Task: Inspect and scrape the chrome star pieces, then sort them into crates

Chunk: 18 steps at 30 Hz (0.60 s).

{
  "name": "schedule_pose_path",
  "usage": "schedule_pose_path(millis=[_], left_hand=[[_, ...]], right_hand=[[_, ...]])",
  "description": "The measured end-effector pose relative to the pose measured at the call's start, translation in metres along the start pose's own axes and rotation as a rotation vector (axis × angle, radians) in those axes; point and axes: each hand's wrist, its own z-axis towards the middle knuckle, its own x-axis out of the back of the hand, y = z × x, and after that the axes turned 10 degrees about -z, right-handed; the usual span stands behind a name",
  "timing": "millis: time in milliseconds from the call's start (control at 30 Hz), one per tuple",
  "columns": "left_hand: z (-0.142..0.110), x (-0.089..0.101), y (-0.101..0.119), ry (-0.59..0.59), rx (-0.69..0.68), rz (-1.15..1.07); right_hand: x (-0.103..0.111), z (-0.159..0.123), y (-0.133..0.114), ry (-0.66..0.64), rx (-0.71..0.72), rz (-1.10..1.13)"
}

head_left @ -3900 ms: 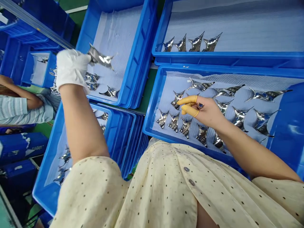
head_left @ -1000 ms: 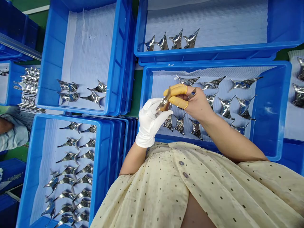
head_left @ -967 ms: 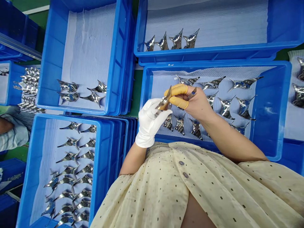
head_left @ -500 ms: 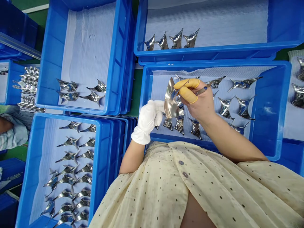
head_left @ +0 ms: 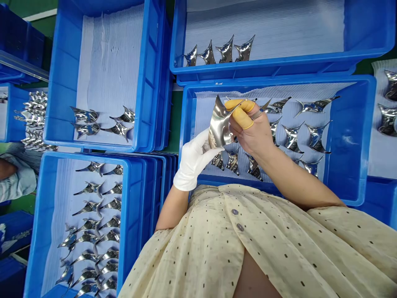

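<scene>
A shiny, curved metal piece (head_left: 219,126) with pointed corners is held up in front of me, its broad face toward the camera. My left hand (head_left: 194,159), in a white glove, grips its lower left edge with the thumb in front and the fingers partly behind. My right hand (head_left: 249,124) has yellow finger covers on the thumb and forefinger, which pinch the piece's upper right side. A slim metal tool (head_left: 264,106) also sticks out of my right hand; its kind is unclear. Behind both hands lies a lined blue crate (head_left: 349,136) with several similar pieces (head_left: 293,136).
Another blue crate (head_left: 273,71) stands beyond, holding several metal pieces near its front wall. At left are an upper crate (head_left: 141,82) with several pieces and a lower crate (head_left: 125,215) with rows of them. A person's sleeve (head_left: 18,178) shows at the far left.
My left hand has come from the upper left crate to my front. The piece has turned from edge-on to broad face. Since half a second ago, my left fingers have opened around its lower edge.
</scene>
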Motion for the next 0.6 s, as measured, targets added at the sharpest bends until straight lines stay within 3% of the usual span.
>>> schedule_pose_path(millis=[267,400,500,600], left_hand=[[-0.002,-0.005,-0.013,0.056,0.003,-0.034],[-0.002,-0.001,-0.002,0.219,-0.074,0.008],[0.004,0.010,0.019,0.273,-0.125,0.149],[0.022,0.035,0.044,0.219,-0.128,0.256]], right_hand=[[-0.005,-0.002,-0.008,0.189,0.249,-0.173],[0.002,-0.003,-0.009,0.238,0.300,-0.279],[0.007,-0.005,-0.010,0.126,0.243,-0.410],[0.008,-0.006,-0.014,-0.214,0.123,-0.376]])
